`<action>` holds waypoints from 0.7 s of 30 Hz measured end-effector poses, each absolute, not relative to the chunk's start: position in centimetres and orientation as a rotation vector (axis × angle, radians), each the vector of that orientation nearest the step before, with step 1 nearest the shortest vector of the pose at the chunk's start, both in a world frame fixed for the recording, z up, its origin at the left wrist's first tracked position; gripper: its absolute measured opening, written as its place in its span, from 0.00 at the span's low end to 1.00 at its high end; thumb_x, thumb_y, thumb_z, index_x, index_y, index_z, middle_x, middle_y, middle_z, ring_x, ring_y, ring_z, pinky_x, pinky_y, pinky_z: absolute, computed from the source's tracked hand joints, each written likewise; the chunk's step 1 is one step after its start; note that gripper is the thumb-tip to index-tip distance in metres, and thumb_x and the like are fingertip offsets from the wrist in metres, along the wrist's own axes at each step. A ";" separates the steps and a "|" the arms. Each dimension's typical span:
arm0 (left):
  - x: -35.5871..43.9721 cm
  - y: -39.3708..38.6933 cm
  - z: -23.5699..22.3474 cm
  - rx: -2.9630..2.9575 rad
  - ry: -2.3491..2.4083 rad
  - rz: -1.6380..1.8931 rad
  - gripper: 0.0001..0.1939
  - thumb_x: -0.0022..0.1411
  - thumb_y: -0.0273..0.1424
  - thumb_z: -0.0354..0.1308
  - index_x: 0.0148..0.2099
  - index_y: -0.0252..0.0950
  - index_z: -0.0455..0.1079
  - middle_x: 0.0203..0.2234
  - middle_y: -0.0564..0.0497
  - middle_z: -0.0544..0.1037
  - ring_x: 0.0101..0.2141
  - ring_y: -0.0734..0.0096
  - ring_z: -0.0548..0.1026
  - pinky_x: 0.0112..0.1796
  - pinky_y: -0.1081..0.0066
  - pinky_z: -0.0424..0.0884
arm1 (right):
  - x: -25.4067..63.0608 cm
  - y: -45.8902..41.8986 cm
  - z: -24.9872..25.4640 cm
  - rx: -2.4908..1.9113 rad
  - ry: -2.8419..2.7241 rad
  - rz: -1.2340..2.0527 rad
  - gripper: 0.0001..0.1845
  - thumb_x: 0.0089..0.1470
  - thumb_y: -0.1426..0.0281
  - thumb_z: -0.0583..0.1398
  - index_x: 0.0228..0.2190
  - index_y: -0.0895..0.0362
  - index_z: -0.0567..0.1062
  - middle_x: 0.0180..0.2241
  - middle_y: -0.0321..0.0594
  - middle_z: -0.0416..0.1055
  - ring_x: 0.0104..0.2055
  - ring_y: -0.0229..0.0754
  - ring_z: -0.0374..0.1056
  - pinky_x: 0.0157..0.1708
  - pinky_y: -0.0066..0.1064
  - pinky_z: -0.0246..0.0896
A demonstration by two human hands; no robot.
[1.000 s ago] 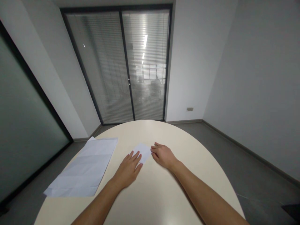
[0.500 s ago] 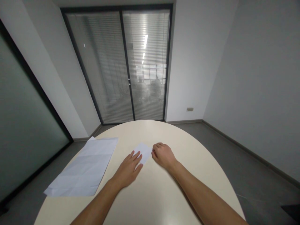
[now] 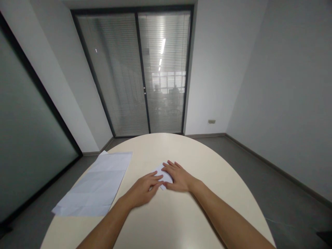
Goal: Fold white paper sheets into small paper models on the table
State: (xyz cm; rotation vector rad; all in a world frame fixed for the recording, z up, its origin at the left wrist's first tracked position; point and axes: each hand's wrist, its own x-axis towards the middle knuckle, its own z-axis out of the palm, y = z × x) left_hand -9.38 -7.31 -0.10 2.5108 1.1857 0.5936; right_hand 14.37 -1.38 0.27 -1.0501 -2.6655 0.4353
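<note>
A small folded piece of white paper (image 3: 167,177) lies on the round cream table (image 3: 166,221), partly hidden under my fingers. My left hand (image 3: 145,188) rests at its left side with fingers stretched out and tips on the paper; the thumb tip is close to the index fingertip. Over the right and far part of the paper is my right hand (image 3: 178,177), its fingers spread and its thumb reaching toward the left thumb. Both hands touch the paper, and neither is wrapped round it.
Large creased white paper sheets (image 3: 97,185) lie at the table's left side, their edge near my left forearm. Beyond the table are a glass door with blinds (image 3: 129,76), a white wall (image 3: 215,69) and grey floor (image 3: 249,173).
My right hand has uncurled and moved left onto the small paper. The left hand has shifted slightly right, with the thumb nearer the fingers. The paper has turned and moved a little nearer and rightward.
</note>
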 end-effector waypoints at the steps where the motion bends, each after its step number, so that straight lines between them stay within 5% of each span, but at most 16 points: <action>1: -9.3 -7.4 0.1 2.504 1.169 0.585 0.19 0.73 0.35 0.47 0.60 0.51 0.71 0.60 0.58 0.72 0.65 0.64 0.62 0.64 0.58 0.61 | 14.4 -1.4 0.3 -1.053 -2.666 0.434 0.40 0.54 0.51 0.61 0.63 0.55 0.65 0.69 0.50 0.52 0.71 0.60 0.44 0.67 0.56 0.37; 7: -8.8 -7.5 -0.1 2.506 1.239 0.608 0.18 0.71 0.31 0.49 0.57 0.48 0.74 0.59 0.54 0.74 0.64 0.62 0.64 0.64 0.53 0.58 | 14.4 -1.5 0.5 -1.101 -2.706 0.439 0.44 0.56 0.46 0.58 0.67 0.53 0.58 0.70 0.51 0.46 0.72 0.61 0.40 0.67 0.58 0.33; 12: -8.7 -7.3 -0.7 2.531 1.315 0.604 0.22 0.67 0.25 0.50 0.59 0.49 0.72 0.61 0.55 0.71 0.66 0.58 0.60 0.64 0.48 0.58 | 14.6 -1.3 0.1 -1.065 -2.688 0.419 0.38 0.63 0.48 0.52 0.67 0.52 0.57 0.70 0.50 0.47 0.71 0.61 0.41 0.66 0.60 0.37; 16: -8.8 -7.0 -1.0 2.569 1.366 0.634 0.23 0.67 0.26 0.50 0.60 0.46 0.72 0.62 0.53 0.70 0.64 0.58 0.63 0.63 0.50 0.61 | 14.9 -0.7 -0.1 -0.959 -2.662 0.340 0.29 0.65 0.56 0.54 0.63 0.51 0.66 0.66 0.49 0.58 0.69 0.60 0.49 0.64 0.58 0.46; 21: -9.0 -6.7 -1.4 2.577 1.450 0.661 0.18 0.69 0.31 0.52 0.58 0.45 0.74 0.59 0.51 0.73 0.59 0.58 0.68 0.61 0.52 0.64 | 15.0 -0.6 0.7 -0.756 -2.644 0.247 0.17 0.65 0.65 0.55 0.49 0.53 0.80 0.54 0.45 0.74 0.58 0.49 0.67 0.60 0.44 0.56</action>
